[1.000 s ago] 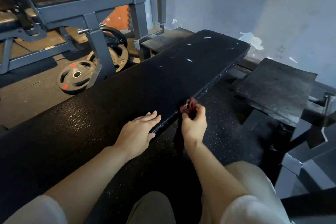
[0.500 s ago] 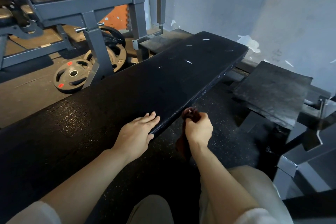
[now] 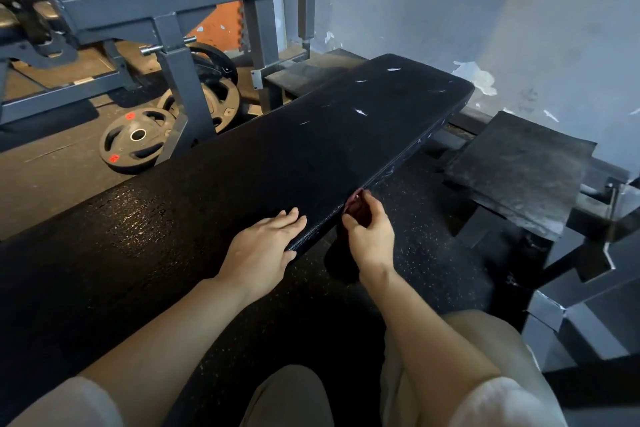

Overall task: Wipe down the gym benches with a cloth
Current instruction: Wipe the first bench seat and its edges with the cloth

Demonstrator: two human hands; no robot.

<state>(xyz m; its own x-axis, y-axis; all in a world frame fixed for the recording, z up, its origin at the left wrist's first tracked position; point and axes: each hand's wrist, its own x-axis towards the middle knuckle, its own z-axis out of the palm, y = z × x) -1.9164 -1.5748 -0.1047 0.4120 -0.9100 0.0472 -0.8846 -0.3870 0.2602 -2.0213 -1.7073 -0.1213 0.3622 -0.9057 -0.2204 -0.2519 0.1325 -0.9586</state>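
Right hand (image 3: 372,236) has slid the dark red cloth (image 3: 356,206) back up the table (image 3: 311,149) side edge, grip pinching it tight; left hand (image 3: 266,246) stays flat on top, bracing. Edge wiping's ongoing.

I see the bench (image 3: 277,163) running from my near left to the far right, its far end close to the wall (image 3: 485,10). My left hand (image 3: 263,250) rests flat on the bench's right edge. Just beside it, off that edge, my right hand (image 3: 372,236) pinches the cloth (image 3: 355,206) against the edge. Beyond the bench's left edge, weight plates (image 3: 138,142) lie on the floor by a rack (image 3: 166,10). A mat (image 3: 519,177) lies to the right of the bench's far end.
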